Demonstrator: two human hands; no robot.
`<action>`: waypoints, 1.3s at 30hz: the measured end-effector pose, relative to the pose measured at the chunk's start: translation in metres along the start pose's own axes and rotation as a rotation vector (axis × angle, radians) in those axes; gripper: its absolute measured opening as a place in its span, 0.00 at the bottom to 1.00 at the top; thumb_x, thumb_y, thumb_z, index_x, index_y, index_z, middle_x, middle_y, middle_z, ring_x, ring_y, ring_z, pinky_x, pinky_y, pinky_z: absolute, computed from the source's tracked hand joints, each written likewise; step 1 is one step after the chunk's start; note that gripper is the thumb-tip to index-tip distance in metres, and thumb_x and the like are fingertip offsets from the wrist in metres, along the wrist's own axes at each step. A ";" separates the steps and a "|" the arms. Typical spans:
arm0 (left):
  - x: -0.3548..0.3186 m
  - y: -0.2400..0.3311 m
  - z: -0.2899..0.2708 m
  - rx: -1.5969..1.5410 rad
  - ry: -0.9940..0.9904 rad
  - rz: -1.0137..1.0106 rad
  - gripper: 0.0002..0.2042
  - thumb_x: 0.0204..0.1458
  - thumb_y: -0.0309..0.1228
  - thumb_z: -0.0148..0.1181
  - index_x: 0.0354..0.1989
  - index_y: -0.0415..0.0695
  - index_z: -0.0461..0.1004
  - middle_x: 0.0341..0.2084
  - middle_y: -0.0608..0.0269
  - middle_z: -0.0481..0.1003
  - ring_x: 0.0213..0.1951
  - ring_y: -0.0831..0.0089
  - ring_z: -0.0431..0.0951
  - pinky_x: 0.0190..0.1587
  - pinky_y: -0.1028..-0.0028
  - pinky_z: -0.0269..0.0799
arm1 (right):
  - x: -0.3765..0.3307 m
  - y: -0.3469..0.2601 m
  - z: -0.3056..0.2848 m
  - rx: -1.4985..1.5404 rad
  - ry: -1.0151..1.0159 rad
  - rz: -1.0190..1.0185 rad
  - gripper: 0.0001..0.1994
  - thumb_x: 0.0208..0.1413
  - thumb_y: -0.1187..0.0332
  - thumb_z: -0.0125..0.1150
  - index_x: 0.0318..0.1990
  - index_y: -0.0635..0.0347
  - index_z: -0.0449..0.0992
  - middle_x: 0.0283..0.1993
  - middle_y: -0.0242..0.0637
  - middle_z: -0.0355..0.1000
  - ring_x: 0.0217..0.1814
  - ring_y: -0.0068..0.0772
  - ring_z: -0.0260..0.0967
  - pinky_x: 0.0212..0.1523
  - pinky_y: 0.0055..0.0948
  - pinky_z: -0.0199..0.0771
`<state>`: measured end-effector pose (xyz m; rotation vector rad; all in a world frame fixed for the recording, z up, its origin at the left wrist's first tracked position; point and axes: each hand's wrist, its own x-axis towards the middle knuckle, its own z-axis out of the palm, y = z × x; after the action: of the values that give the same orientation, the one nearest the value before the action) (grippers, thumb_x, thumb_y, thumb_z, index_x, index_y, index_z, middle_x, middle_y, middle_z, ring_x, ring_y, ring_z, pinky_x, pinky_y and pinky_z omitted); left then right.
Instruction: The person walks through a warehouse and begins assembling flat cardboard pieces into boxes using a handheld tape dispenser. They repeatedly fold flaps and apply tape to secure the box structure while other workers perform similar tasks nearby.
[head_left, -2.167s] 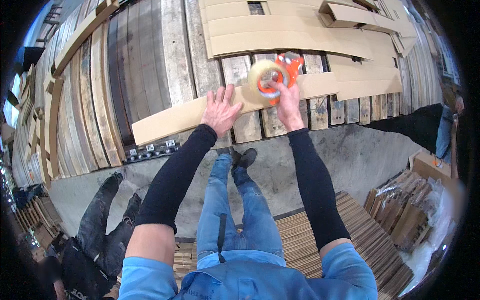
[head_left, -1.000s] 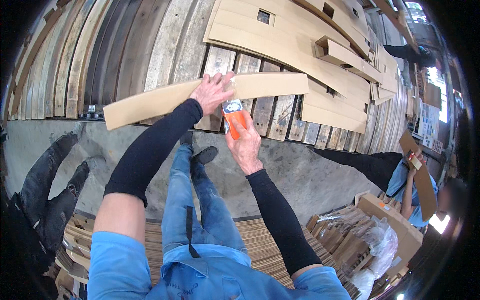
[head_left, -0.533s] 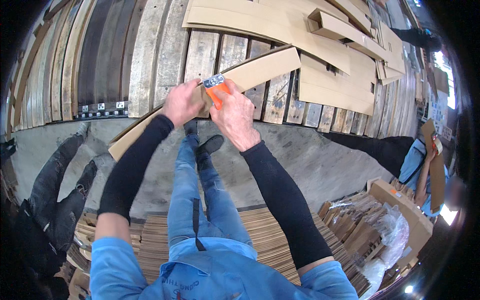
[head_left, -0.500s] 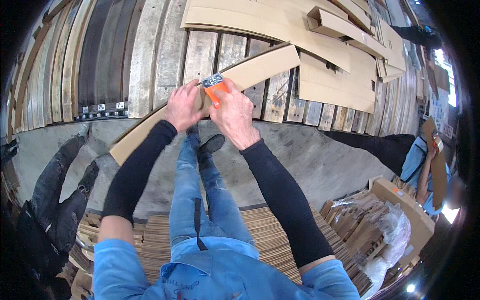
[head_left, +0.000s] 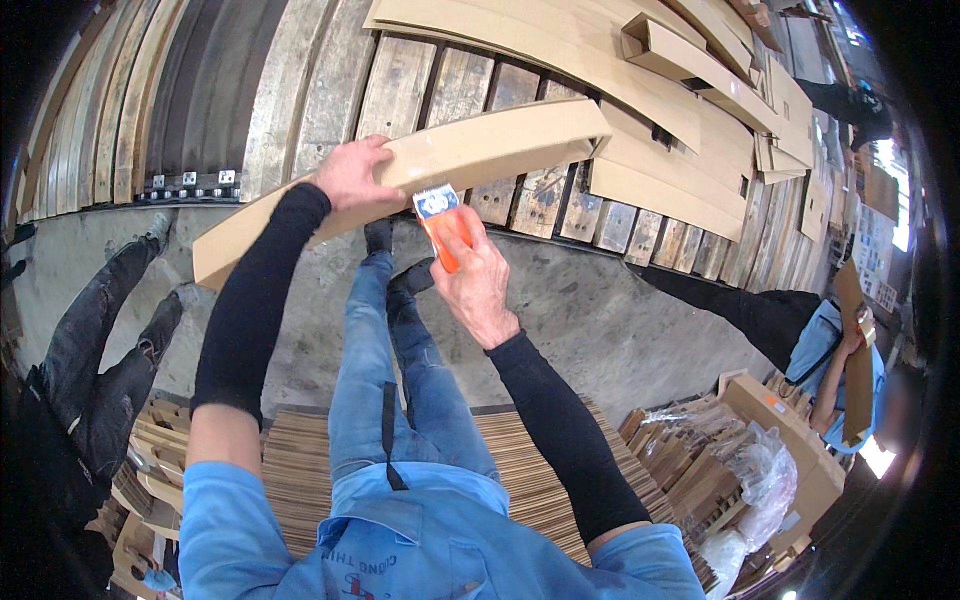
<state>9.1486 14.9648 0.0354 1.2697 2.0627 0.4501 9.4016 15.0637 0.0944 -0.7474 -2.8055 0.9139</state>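
A long, narrow folded cardboard box (head_left: 490, 137) lies slantwise in front of me, its right end over the slatted wooden bench (head_left: 395, 85) and its left end past the near edge. My left hand (head_left: 355, 178) grips its middle, with fingers over the far side and thumb on the near side. In my right hand (head_left: 475, 285) is an orange tape dispenser (head_left: 445, 235) with a toothed metal head. It is just off the box's near side, close to my left thumb. A faint shiny patch shows on the box beside my left fingers.
Flat cardboard sheets (head_left: 665, 185) and a folded cardboard channel (head_left: 700, 75) lie on the bench to the right. Behind me are stacked cardboard (head_left: 530, 445) and plastic wrap (head_left: 765, 475). One person (head_left: 815, 340) holds cardboard at right; another's legs (head_left: 105, 320) are at left.
My right hand has drawn the tape dispenser back toward me, off the box. The box has rolled to show a broader face, and my left hand has shifted left and away along it.
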 end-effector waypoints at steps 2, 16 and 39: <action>0.010 -0.020 -0.005 -0.111 0.021 -0.018 0.35 0.47 0.54 0.68 0.52 0.33 0.77 0.63 0.41 0.68 0.65 0.50 0.67 0.67 0.59 0.63 | 0.015 -0.002 0.003 0.032 0.064 -0.040 0.25 0.41 0.72 0.70 0.53 0.53 0.80 0.68 0.46 0.63 0.46 0.50 0.75 0.46 0.43 0.80; 0.004 0.015 0.032 0.480 0.422 0.092 0.13 0.51 0.36 0.60 0.45 0.50 0.76 0.59 0.65 0.72 0.57 0.63 0.73 0.54 0.59 0.70 | -0.006 0.003 0.000 0.034 -0.004 0.024 0.26 0.40 0.73 0.70 0.53 0.53 0.79 0.67 0.43 0.63 0.41 0.49 0.76 0.42 0.43 0.81; -0.090 -0.044 -0.166 0.825 0.224 -0.115 0.20 0.42 0.26 0.63 0.48 0.45 0.75 0.51 0.41 0.71 0.54 0.44 0.73 0.55 0.47 0.68 | -0.112 0.107 -0.150 -0.002 -0.440 0.309 0.19 0.45 0.70 0.65 0.47 0.47 0.85 0.55 0.43 0.76 0.54 0.47 0.76 0.55 0.41 0.77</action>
<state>9.0324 14.8731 0.1602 1.5759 2.6160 -0.3844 9.5805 15.1645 0.1615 -1.1271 -3.1123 1.2617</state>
